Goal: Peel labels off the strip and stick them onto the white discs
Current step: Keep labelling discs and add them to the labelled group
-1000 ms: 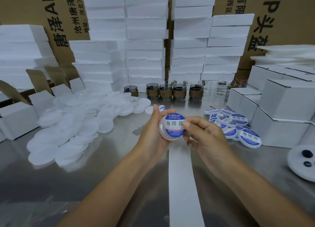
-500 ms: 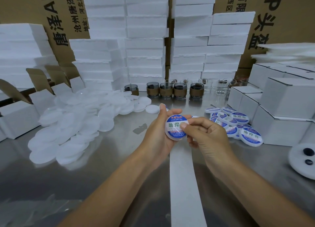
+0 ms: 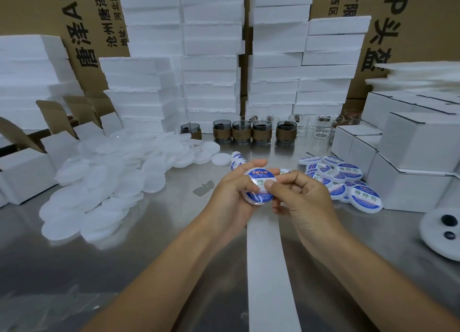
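Nearest the camera, a plain white strip (image 3: 268, 269) of backing paper runs from the bottom edge up the middle of the steel desk (image 3: 124, 257) and passes under the hands. Above it, the left hand (image 3: 231, 199) grips a white disc (image 3: 257, 199) by its rim, fingers curled round the left side and thumb lying over the top edge, so the disc is held off the desk with its face turned towards the camera. A round blue label (image 3: 258, 176) sits on that face. The right hand (image 3: 303, 199) is curled, and its thumb tip presses on the middle of the label; its other fingers seem to close on the disc's right edge, though the hand hides that contact.

To the right lies a white foam round (image 3: 440, 234) with two dark holes. Just beyond the right hand is a loose heap of labelled discs (image 3: 348, 179), overlapping one another. Beyond the left hand the strip reappears, curled, with blue labels on it (image 3: 237, 158). A wide heap of bare discs (image 3: 104, 182) spreads over the left half of the desk.

White boxes (image 3: 410, 157) are stacked at the right, and open cartons (image 3: 25, 172) stand at the left. Farther back is a row of glass cups with brown sleeves (image 3: 261, 131), with clear glasses (image 3: 321, 127) beside them. Behind stand tall stacks of white foam slabs (image 3: 211, 57) against printed cardboard cartons (image 3: 87, 20).
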### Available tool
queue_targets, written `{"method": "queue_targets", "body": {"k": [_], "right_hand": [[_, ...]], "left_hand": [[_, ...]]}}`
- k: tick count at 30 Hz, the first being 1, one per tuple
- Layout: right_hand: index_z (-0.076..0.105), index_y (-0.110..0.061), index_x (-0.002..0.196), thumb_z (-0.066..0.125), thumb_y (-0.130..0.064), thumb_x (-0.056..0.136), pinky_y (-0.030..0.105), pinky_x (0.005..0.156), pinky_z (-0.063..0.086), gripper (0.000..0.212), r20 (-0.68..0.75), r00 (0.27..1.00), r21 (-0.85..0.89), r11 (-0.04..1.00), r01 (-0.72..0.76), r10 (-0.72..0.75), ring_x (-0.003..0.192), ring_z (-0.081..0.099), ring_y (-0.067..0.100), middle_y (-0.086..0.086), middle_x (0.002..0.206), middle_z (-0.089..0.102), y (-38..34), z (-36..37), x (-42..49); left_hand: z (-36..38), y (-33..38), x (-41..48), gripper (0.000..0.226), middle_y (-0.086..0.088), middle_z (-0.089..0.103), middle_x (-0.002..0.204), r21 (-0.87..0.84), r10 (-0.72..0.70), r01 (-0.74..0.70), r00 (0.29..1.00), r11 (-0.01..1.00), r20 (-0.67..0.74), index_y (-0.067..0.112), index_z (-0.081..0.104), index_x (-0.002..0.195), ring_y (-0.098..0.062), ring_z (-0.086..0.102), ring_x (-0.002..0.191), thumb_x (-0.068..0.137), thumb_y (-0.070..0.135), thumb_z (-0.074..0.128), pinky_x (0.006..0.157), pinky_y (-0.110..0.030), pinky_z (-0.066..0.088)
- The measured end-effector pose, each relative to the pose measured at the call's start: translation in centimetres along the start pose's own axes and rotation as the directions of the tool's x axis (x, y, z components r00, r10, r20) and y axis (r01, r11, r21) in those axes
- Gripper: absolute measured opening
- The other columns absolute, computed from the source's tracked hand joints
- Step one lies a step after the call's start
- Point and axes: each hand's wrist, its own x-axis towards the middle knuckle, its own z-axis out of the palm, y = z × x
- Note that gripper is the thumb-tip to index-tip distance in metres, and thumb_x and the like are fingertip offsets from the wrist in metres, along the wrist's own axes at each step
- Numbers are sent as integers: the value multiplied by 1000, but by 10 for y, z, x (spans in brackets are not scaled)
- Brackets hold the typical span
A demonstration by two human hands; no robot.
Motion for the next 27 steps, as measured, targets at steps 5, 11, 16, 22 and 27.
{"method": "queue_targets", "body": {"k": [5,11,16,22,27], "right_hand": [[62,-9,75,68,-7,80,20,49,48,9,3,1000,-11,1000,2,-2,44,51,7,0,52,61,0,-1,0],[62,-9,75,68,-7,80,19,49,48,8,0,1000,-15,1000,1,-1,44,52,6,1,53,62,0,-1,0],[62,-8,76,69,-6,80,19,49,48,8,-9,1000,-22,1000,5,-5,45,51,7,1,52,61,1,-1,0],[63,-7,75,71,-4,78,16,47,48,9,-58,998,-63,997,35,-39,44,54,6,3,54,65,1,-1,0],[63,-11,71,74,-8,75,17,52,49,12,-103,989,-168,982,89,-107,47,56,4,2,53,62,4,-1,2]], "left_hand": [[-1,0,0,45,-13,73,87,-27,-13,14,1000,1000,7,2,59,101,-24,71,82,77,-16,25,76,-32,57],[1,1,0,46,-12,73,88,1,-18,18,1000,1000,-3,3,59,102,-24,70,84,79,-16,25,76,-32,57],[1,0,-1,47,-10,74,86,34,-14,14,1000,999,-8,4,59,103,-22,71,83,79,-18,25,76,-31,57],[-1,-2,0,47,-7,74,87,81,-6,6,1000,997,2,6,60,104,-21,72,84,79,-19,30,74,-28,58],[-1,-3,1,33,-9,74,94,107,18,-19,1000,994,9,7,61,105,-21,71,91,85,-12,43,72,-25,56]]}}
